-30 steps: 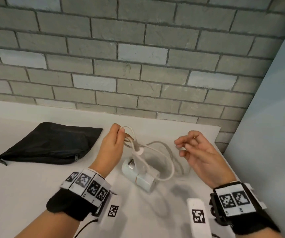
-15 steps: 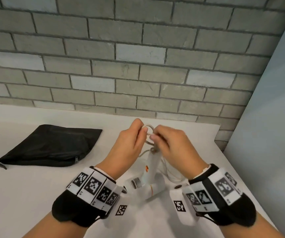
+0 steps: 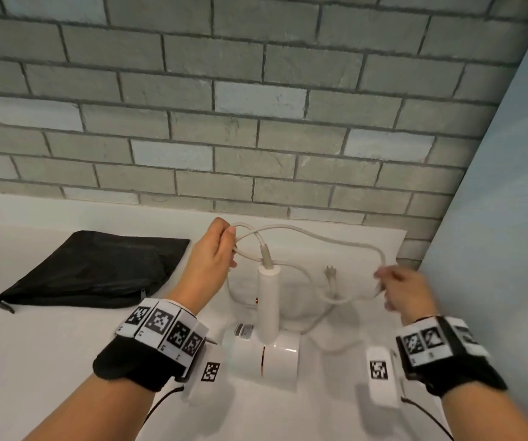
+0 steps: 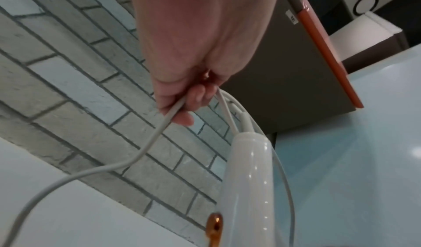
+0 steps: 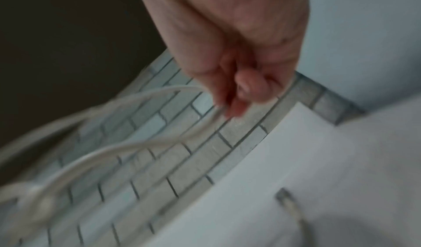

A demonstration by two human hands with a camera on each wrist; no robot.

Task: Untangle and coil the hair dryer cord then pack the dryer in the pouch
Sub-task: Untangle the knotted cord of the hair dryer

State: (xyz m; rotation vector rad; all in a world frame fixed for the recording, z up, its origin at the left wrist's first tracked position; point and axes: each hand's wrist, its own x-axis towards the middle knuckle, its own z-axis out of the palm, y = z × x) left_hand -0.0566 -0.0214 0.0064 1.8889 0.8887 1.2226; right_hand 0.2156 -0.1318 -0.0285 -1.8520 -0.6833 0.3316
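At the left of the head view the black pouch [image 3: 97,265] lies flat on the white bench [image 3: 33,361], zip edge toward the viewer, with nothing in it that shows. Right of it, at centre frame, the left hand [image 3: 211,265] pinches a small loop of the cord [image 3: 320,238] just above the handle end; its fingers [image 4: 200,96] are curled round two or three strands. Below that hand the hair dryer [image 3: 265,348] stands on its barrel at lower centre, handle up. Farther right the plug [image 3: 331,275] lies on the bench, free. At the right edge the right hand [image 3: 406,291] pinches the cord farther along, fingers [image 5: 241,88] closed on it, blurred.

The step in hand looks like coiling: one loop gathered, one length drawn out between the hands. The next move likely calls for carrying that length to the left hand as another loop, the slack and plug following without snagging the handle.

A small printed label [image 3: 245,331] sits on the barrel; its text is too small to read. The wristbands carry only square coded markers.
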